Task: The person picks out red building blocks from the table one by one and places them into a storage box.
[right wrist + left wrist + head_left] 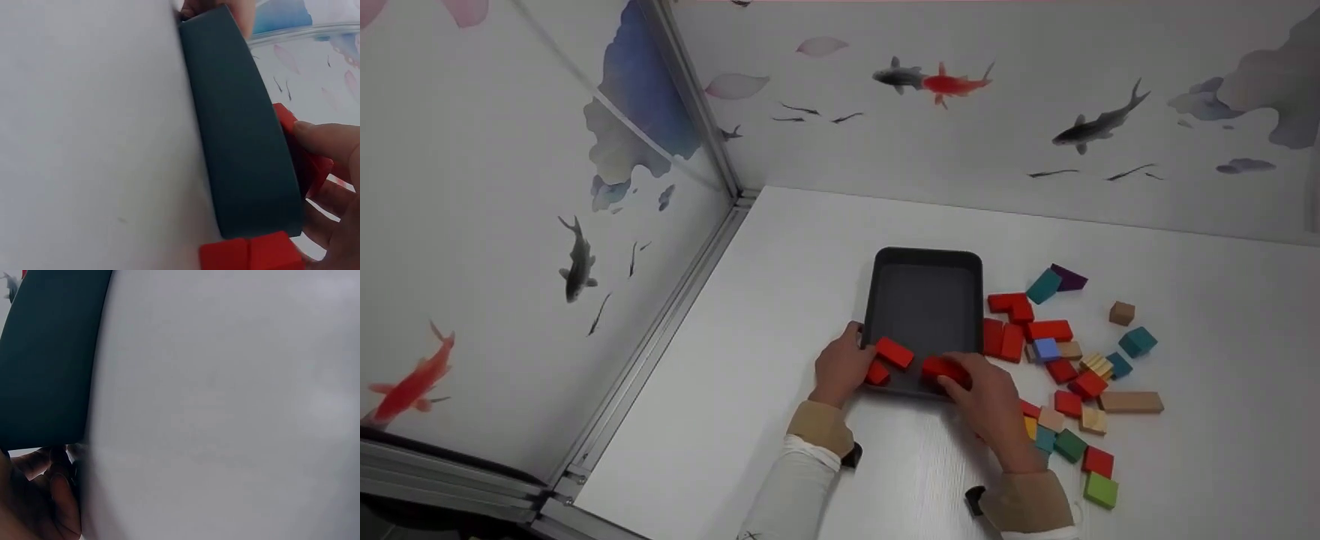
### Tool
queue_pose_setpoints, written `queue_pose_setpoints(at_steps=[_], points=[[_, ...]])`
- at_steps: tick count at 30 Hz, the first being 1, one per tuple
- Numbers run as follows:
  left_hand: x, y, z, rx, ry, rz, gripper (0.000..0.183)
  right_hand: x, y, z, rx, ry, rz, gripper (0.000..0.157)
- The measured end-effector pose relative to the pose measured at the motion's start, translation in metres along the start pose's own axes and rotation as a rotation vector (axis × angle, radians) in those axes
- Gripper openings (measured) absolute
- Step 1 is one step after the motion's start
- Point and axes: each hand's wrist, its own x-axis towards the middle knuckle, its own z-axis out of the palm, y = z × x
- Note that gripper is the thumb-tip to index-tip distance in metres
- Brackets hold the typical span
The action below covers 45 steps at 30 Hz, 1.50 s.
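A dark grey rectangular tray (928,296) rests on the white table. My left hand (840,367) holds its near left side, thumb at the rim and fingers around the outside, also visible in the left wrist view beside the tray wall (53,365). My right hand (994,401) pinches a red block (939,369) over the tray's near right part. From the right wrist view, this red block (318,166) sits between thumb and fingers just behind the tray wall (242,129). Two more red blocks, one upper (895,352) and one lower (877,373), lie in the tray near my left thumb.
Right of the tray, many coloured wooden blocks lie scattered, including a red block (1050,330), a long tan block (1131,403), a teal block (1138,342) and a light green block (1101,490). White panels with painted fish (1102,126) border the table behind and left.
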Motion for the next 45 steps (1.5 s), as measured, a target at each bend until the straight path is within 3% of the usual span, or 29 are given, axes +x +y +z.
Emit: queue_pose_setpoints(at_steps=[9,21,38,45], points=[[0.001,0.000,0.001,0.003,0.014,0.002,0.039,0.001,0.006,0.005,0.023,-0.057,0.006,0.043],[-0.002,-0.002,0.002,0.002,0.007,-0.010,0.039,0.000,0.003,0.006,-0.091,-0.129,0.016,0.043],[-0.002,-0.004,0.004,0.022,-0.001,-0.016,0.038,-0.005,0.000,0.012,-0.150,-0.181,0.002,0.038],[0.000,-0.003,0.002,0.015,-0.002,-0.014,0.038,0.000,-0.001,0.014,-0.060,-0.140,0.062,0.031]])
